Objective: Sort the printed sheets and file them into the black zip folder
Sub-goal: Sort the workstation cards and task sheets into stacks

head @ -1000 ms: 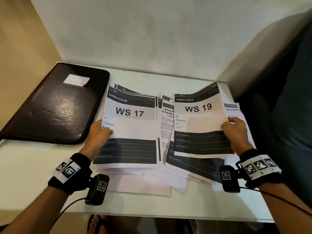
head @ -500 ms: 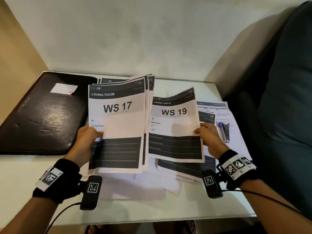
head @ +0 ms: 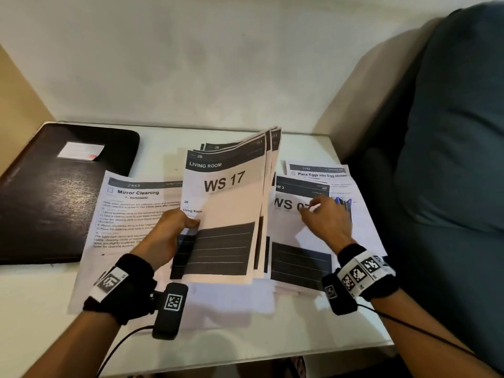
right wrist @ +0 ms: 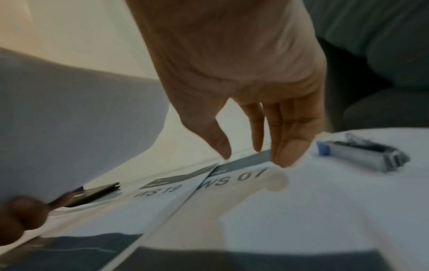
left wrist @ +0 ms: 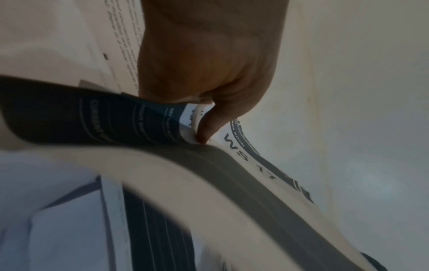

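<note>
With the stack [head: 229,214] pinched by the left hand [head: 163,236] alone, the right hand [head: 324,216] spread above WS 07 [head: 289,204], sheets could be fanned out and dropped.

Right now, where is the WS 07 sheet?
In the head view the WS 07 sheet lies flat right of the held WS 17 stack, under the right hand.

Room only along the near desk edge

Bare desk [head: 41,304] lies near-left of me; the black zip folder [head: 54,203] blocks far-left, loose sheets [head: 131,214] cover the middle.
</note>
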